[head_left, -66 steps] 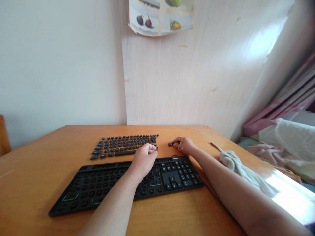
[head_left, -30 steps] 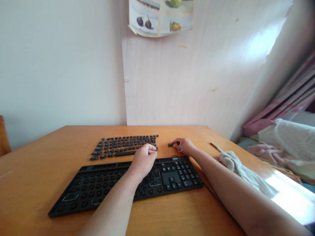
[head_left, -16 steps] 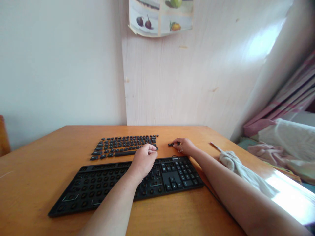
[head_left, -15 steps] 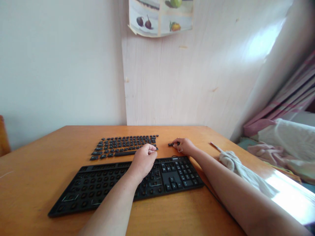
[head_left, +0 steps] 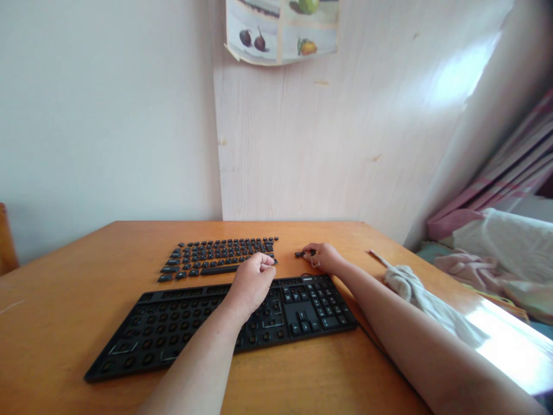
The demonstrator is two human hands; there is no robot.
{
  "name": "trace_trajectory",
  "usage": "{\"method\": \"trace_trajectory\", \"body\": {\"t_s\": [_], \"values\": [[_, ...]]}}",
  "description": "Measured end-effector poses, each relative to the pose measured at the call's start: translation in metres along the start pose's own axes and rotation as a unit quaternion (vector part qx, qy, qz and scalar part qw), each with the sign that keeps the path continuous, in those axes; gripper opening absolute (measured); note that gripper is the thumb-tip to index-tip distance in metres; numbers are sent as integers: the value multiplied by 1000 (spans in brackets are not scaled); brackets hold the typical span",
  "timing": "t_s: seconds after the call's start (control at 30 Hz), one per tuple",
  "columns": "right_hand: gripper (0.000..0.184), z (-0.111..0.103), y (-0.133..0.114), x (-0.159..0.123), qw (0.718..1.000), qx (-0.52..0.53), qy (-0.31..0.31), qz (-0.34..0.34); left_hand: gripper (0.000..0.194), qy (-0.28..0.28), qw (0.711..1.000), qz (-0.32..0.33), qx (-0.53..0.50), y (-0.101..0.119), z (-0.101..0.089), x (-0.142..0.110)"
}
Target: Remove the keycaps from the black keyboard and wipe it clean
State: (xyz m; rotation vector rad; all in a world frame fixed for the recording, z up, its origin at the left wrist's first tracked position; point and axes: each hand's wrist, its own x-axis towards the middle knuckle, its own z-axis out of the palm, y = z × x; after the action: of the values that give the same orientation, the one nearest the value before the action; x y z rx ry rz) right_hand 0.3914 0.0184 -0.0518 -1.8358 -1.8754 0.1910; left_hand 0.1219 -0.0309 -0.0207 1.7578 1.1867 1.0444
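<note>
A black keyboard (head_left: pixel 302 316) lies on the table, its left part bare of keycaps while the arrow keys and number pad carry theirs. My left hand (head_left: pixel 256 278) hovers over its back edge with fingers curled and pressed together; what they hold, if anything, is hidden. Behind the board, loose black keycaps (head_left: pixel 216 252) are laid out in rows, a long spacebar (head_left: pixel 219 269) in front. To their right, my right hand (head_left: pixel 325 256) rests at the tabletop, fingers pinched on a dark keycap (head_left: pixel 313 252) beside more small keycaps (head_left: pixel 299 254). A thin wire loop (head_left: pixel 315 262) hangs below those fingers.
On the wooden table (head_left: pixel 78 276), a grey cloth (head_left: pixel 408 282) and a thin stick (head_left: pixel 378 257) lie at the right. A black cable (head_left: pixel 374 340) runs from the keyboard under my right arm. A wall stands behind, with a fruit picture (head_left: pixel 283 34).
Both hands stay almost in the same place. My right fingers have shifted only slightly at the small keycaps, and the wire loop has tilted a little.
</note>
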Motion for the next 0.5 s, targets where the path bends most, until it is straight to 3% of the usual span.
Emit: {"method": "trace_trajectory", "body": {"t_s": [0.5], "values": [[23, -1, -4, -4, 1000, 11, 10, 6, 21, 1, 1000, -1, 3, 1, 1, -1]]}}
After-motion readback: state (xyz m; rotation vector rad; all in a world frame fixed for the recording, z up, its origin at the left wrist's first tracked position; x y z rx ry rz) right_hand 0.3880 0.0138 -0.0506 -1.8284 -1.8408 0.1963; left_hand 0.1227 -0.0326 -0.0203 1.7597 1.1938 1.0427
